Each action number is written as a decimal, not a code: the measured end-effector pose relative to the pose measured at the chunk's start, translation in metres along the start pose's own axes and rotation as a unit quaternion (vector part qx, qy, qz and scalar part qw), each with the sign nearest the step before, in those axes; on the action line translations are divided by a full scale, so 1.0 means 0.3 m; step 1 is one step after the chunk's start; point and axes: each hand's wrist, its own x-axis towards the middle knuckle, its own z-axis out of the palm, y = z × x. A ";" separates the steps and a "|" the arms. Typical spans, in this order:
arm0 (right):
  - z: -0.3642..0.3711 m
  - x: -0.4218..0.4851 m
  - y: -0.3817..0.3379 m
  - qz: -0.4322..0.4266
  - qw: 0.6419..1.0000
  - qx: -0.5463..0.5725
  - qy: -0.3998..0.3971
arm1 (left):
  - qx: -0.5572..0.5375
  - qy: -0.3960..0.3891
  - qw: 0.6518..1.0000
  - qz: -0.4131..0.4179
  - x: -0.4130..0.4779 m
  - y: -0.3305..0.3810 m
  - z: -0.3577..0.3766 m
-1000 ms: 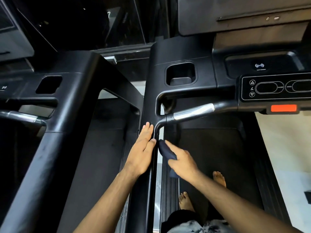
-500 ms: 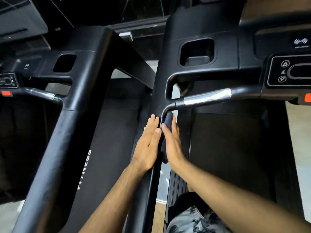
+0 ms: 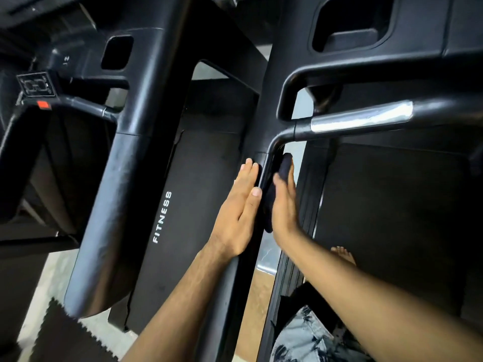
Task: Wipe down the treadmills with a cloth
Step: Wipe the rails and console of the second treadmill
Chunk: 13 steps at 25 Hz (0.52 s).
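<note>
Under the straight fingers of the right hand lies the cloth, a dark, soft, folded strip. Its long axis runs along the treadmill upright, one end pointing up past the fingertips toward the bend of the handlebar, the other end showing just below the heel of the palm. The fingers are extended and flat, pressing the cloth against the inner face of the upright rather than curling round it. Across that same post the left hand rests on the outer face, its fingers also straight and together, thumb lying along the edge; it holds nothing. The post is smooth matte black plastic with rounded edges. The handlebar above the fingertips is a black tube with a shiny metal sleeve. Left of the left hand's fingers the neighbouring treadmill shows a broad, dull black arm, and its belt carries white lettering.
</note>
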 end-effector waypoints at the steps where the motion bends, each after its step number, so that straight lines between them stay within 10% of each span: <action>1: 0.004 -0.090 0.008 -0.030 0.999 -0.022 -0.023 | 0.002 0.001 1.000 0.002 -0.009 -0.001 0.001; 13: 0.007 -0.169 0.107 -0.069 0.997 -0.001 -0.025 | -0.004 0.000 1.000 -0.011 -0.161 -0.040 -0.002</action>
